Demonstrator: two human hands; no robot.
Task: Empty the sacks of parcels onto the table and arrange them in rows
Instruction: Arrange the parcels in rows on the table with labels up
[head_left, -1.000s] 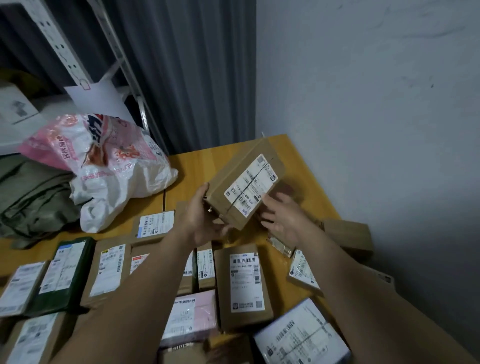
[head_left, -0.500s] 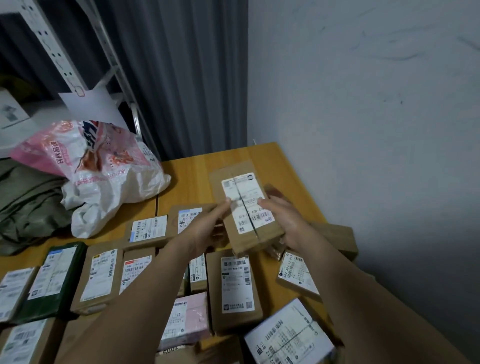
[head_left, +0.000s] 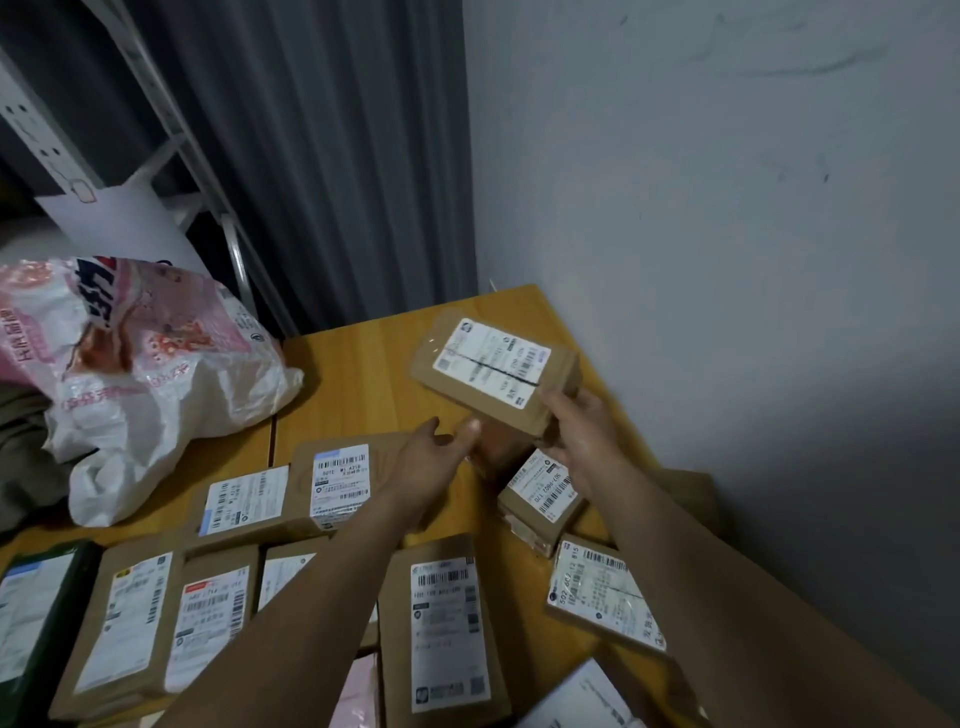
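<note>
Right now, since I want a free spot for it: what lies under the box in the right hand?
Bare table shows beside the box, held in the right hand. Below its near edge a brown parcel peeks out; the rest underneath is covered.

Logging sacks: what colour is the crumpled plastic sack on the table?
The crumpled plastic sack is pink and white, head view.

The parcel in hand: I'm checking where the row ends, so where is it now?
Head view, right of centre: the right hand grips the parcel at the far corner of the table, by the wall.
</note>
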